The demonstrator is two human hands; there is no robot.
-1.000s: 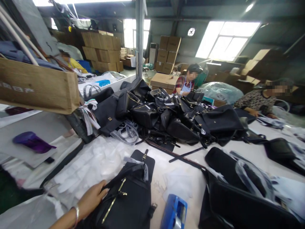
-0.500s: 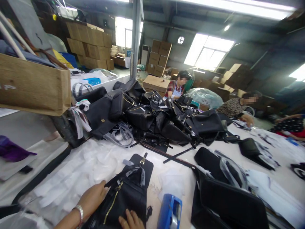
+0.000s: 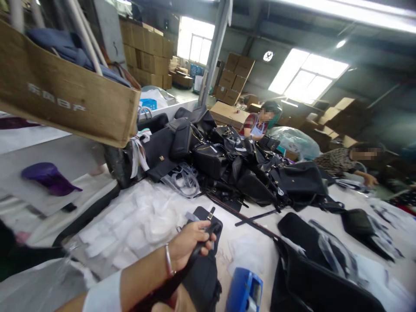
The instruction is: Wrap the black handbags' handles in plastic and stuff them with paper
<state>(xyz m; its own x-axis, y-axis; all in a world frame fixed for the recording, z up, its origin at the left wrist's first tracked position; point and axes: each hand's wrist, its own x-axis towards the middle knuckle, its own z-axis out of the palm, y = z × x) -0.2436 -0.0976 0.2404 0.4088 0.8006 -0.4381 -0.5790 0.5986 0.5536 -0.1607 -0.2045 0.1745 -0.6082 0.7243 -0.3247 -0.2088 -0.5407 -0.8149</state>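
A black backpack (image 3: pixel 201 277) with a gold-buckled flap (image 3: pixel 215 232) lies on the white table in front of me. My left hand (image 3: pixel 191 240), with a bracelet on its wrist, has its fingers wrapped round a black strap at the top of the bag. My right hand (image 3: pixel 177 301) is at the bottom edge of the view, close to the bag's lower part. It is cut off and blurred, so its fingers do not show clearly. Just right of the bag stands a blue tape dispenser (image 3: pixel 242 288).
White tissue sheets (image 3: pixel 139 216) are spread left of the bag. Behind it rises a pile of black bags (image 3: pixel 234 164); another black bag (image 3: pixel 318 273) lies at right. A brown carrier bag (image 3: pixel 71 95) hangs upper left. A person (image 3: pixel 256 123) works beyond the pile, another (image 3: pixel 338 160) at right.
My left hand has moved from the bag's left side up to its top and closed on a strap. My right hand has dropped toward the bottom edge. The view has swung left.
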